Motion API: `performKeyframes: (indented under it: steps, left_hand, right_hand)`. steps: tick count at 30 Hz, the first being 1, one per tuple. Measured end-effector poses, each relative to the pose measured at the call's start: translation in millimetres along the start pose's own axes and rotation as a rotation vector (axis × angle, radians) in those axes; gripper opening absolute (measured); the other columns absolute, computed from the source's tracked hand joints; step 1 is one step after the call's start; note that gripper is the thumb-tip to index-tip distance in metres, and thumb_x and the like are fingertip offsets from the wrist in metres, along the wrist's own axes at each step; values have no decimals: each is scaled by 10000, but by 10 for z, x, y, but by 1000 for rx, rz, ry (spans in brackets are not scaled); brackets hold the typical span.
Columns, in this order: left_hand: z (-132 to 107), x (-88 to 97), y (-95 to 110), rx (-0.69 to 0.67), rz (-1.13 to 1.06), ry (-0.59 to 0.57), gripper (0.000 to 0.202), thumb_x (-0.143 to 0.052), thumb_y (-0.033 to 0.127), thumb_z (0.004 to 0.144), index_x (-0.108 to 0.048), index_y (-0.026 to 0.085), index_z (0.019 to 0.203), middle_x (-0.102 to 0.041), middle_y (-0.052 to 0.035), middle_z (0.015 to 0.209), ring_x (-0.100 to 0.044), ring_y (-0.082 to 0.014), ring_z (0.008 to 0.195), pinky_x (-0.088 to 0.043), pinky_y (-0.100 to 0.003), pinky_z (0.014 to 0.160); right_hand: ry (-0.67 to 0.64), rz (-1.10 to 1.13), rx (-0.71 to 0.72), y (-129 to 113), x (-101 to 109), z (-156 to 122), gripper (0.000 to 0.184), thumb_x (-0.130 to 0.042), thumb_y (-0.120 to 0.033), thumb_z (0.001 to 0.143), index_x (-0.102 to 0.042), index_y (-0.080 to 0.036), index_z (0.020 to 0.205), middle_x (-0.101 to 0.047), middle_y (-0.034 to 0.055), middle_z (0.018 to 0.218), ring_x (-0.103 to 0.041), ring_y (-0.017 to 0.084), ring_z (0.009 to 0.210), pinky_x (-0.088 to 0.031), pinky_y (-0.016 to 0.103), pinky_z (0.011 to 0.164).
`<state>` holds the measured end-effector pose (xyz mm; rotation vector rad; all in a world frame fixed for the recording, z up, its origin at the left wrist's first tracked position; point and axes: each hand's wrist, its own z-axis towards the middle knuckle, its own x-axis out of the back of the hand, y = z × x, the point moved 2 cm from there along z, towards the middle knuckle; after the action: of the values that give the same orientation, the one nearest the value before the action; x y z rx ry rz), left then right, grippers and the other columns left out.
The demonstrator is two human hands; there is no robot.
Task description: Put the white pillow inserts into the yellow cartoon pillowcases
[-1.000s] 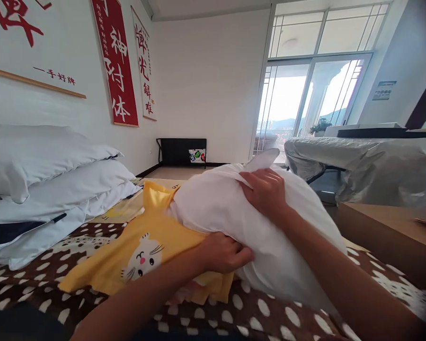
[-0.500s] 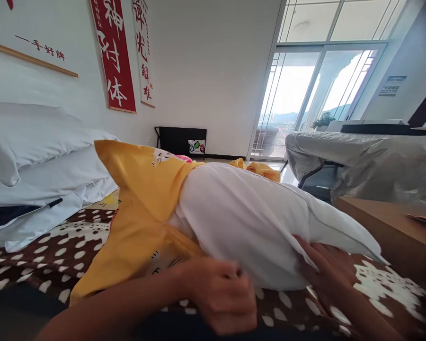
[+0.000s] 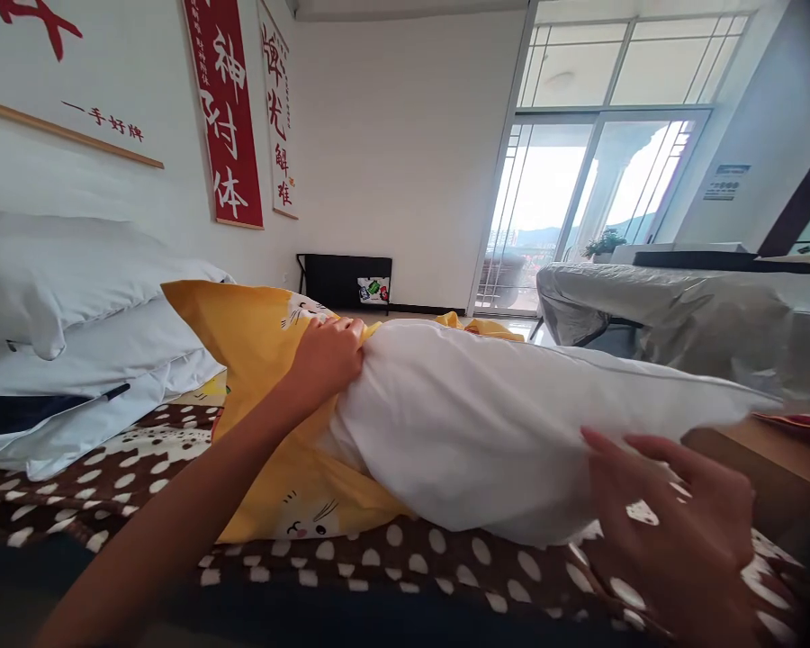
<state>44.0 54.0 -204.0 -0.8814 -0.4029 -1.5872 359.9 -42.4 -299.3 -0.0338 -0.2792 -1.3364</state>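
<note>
A white pillow [image 3: 472, 432] lies across the bed, its left end inside a yellow pillowcase [image 3: 243, 324] printed with cat faces. My left hand [image 3: 330, 353] is closed on the upper rim of the pillowcase opening, right where the white pillow comes out. At the pillow's lower right side is my right hand [image 3: 679, 526], somewhat blurred, fingers apart. Its fingertips overlap the pillow's surface; whether they press on it I cannot tell. The part of the pillow within the case is hidden.
Stacked white pillows [image 3: 101, 306] stand at the left on a brown, white-spotted blanket [image 3: 405, 562]. A cardboard box [image 3: 762, 454] is at the right. Behind are more yellow cloth [image 3: 486, 328], a plastic-covered table [image 3: 702, 301] and a black folded panel [image 3: 330, 281] against the wall.
My left hand has gone from a loose fist in front of the pillow up to the pillowcase rim. My right hand has come out from under the pillow's right end, which now sits higher.
</note>
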Motion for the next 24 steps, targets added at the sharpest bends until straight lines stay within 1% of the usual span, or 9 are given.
performKeyframes:
  steps: [1, 3, 5, 7, 9, 11, 15, 21, 24]
  left_hand:
    - [-7, 26, 16, 15, 9, 1, 228, -392, 154, 807, -595, 150, 910, -665, -108, 889, -610, -271, 897, -395, -373, 760]
    - [-13, 93, 51, 68, -9, 14, 213, -394, 173, 817, -594, 163, 891, -664, -92, 868, -614, -258, 863, -402, -351, 720]
    - [-30, 167, 85, 118, -64, 36, 214, -404, 222, 832, -594, 179, 922, -671, -75, 903, -616, -244, 859, -409, -332, 691]
    - [-59, 223, 100, 148, -91, 75, 212, -427, 252, 828, -591, 192, 949, -676, -59, 941, -613, -235, 868, -410, -318, 675]
    - [-83, 242, 88, 164, -68, 104, 197, -444, 247, 814, -589, 197, 938, -681, -50, 934, -608, -232, 867, -405, -312, 667]
    - [-80, 222, 64, 173, -33, 105, 181, -440, 234, 811, -585, 198, 913, -684, -47, 900, -608, -233, 852, -397, -312, 663]
    - [28, 155, 90, 133, 50, 64, 182, -448, 233, 817, -574, 177, 936, -686, -70, 881, -624, -245, 831, -390, -320, 660]
    - [291, 42, 346, 43, 247, -207, 192, -492, 95, 782, -607, 106, 935, -698, -120, 780, -658, -252, 780, -373, -349, 714]
    - [418, -27, 434, -7, 285, -205, 219, -455, 11, 777, -637, 86, 872, -695, -151, 807, -645, -258, 799, -360, -365, 732]
  right_hand:
    - [61, -5, 24, -150, -3, 186, 378, -580, -233, 819, -582, -246, 1197, -575, 125, 1147, -567, 272, 969, -371, 404, 840]
    - [14, 43, 218, -482, -116, 570, 425, -565, -301, 844, -531, -265, 1267, -522, 121, 1275, -503, 307, 1122, -328, 438, 908]
    - [-183, 86, 331, -751, -347, 895, 463, -492, -399, 893, -470, -258, 1334, -486, 127, 1338, -442, 309, 1204, -299, 453, 954]
    - [-409, 142, 354, -925, -617, 1076, 537, -418, -490, 913, -386, -263, 1399, -540, 140, 1267, -494, 296, 1135, -319, 459, 935]
    - [-580, 200, 365, -1032, -825, 1097, 577, -364, -527, 922, -318, -267, 1435, -605, 129, 1133, -554, 270, 1006, -362, 435, 879]
    - [-650, 250, 404, -1102, -912, 1018, 571, -340, -526, 930, -311, -264, 1436, -621, 111, 1054, -565, 252, 935, -381, 408, 842]
    - [-644, 311, 495, -1199, -826, 861, 521, -357, -501, 932, -383, -251, 1388, -606, 108, 1049, -550, 235, 898, -376, 391, 820]
    - [-636, 325, 579, -1300, -679, 806, 471, -383, -492, 924, -444, -254, 1326, -605, 96, 1021, -539, 238, 879, -372, 400, 813]
    - [-630, 343, 596, -1318, -647, 766, 461, -409, -474, 918, -457, -239, 1312, -606, 104, 1018, -537, 241, 876, -372, 408, 814]
